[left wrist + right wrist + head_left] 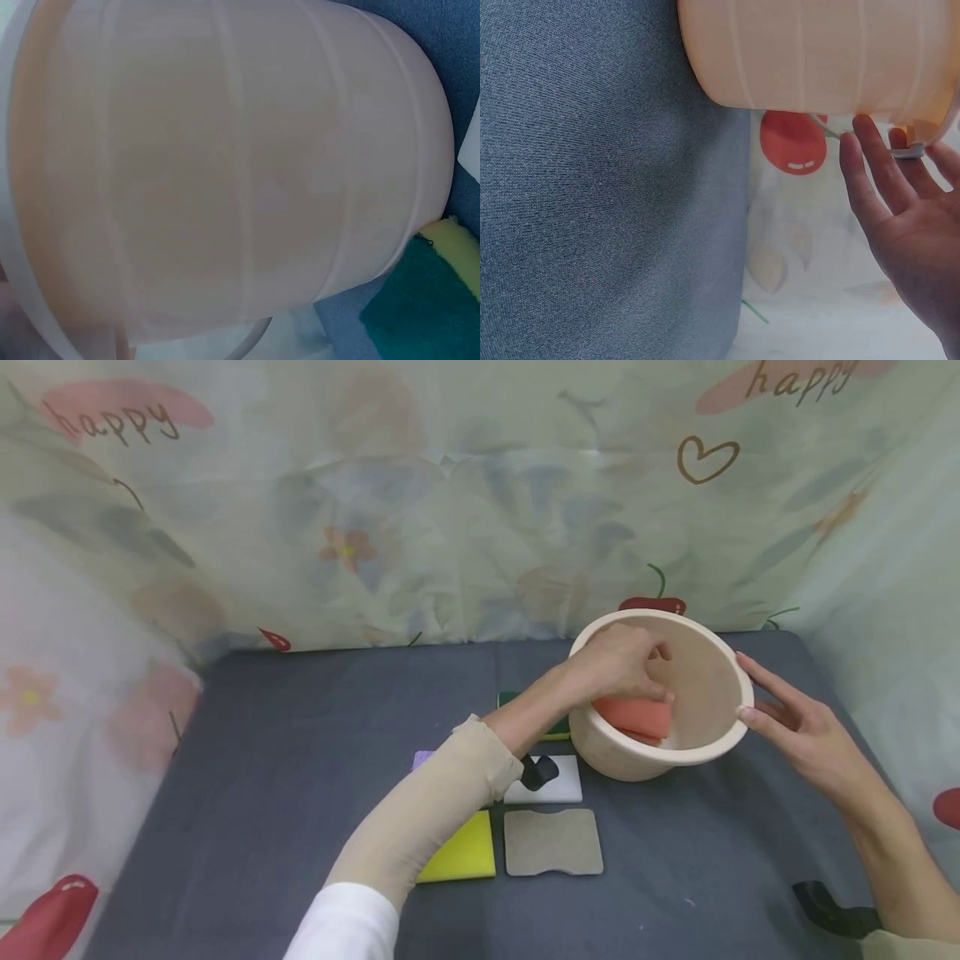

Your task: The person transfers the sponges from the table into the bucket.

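A cream bucket (pixel 626 756) stands at the back right of the dark table, its mouth turned partly toward me. My left hand (pixel 621 664) reaches over the rim and pinches an orange-red sponge-like block (pixel 637 717) inside; some fingertips are hidden. In the left wrist view the ribbed bucket wall (pixel 240 165) hides most of that hand. At the bucket's right side, my right hand (pixel 806 735) holds the rim with thumb and fingers. The right wrist view shows its fingers (pixel 877 169) against the bucket's side, by a small grey-white handle part (pixel 909 152).
Left of the bucket lies a green-and-yellow scouring sponge (pixel 424 300), partly covered by my left arm. Nearer me are a white sponge (pixel 566 781), a grey notched sponge (pixel 553 843), a yellow piece (pixel 463 852) and a purple edge (pixel 422 758). Patterned curtain (pixel 450 527) walls off the table's back and sides.
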Demonstrator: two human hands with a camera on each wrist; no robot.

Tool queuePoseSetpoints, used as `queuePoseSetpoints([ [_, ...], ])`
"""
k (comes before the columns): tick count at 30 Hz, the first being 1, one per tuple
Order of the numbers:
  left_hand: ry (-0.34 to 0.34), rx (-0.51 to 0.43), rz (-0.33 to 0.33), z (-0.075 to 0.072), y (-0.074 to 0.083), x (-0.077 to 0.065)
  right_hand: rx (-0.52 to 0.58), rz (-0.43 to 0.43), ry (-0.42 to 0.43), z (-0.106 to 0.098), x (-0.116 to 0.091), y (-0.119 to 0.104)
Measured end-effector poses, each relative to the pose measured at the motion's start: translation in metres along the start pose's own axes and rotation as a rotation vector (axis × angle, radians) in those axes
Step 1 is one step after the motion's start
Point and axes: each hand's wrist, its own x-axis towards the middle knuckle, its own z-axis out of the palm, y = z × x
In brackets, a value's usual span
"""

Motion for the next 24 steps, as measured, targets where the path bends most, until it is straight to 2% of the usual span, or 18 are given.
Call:
queuePoseSetpoints([
  [4, 0.062, -0.117, 0.084, -0.001, -0.003, -0.001, 0.003, -0.006, 0.006, 0.001, 0.0, 0.0],
  [7, 0.097, -0.172, 0.122, -0.004, -0.004, -0.005, 0.007, -0.002, 0.007, 0.001, 0.001, -0.001],
  [16, 0.097, -0.255, 0.173, -0.014, -0.008, -0.016, 0.022, 0.005, -0.005, 0.002, 0.002, -0.003],
  [19, 0.093, -0.308, 0.189, -0.017, -0.01, -0.02, 0.026, 0.002, -0.005, 0.002, 0.002, -0.003],
  [24, 0.128, -0.397, 0.21, -0.019, -0.015, -0.032, 0.019, 0.016, -0.008, 0.002, 0.001, -0.001],
])
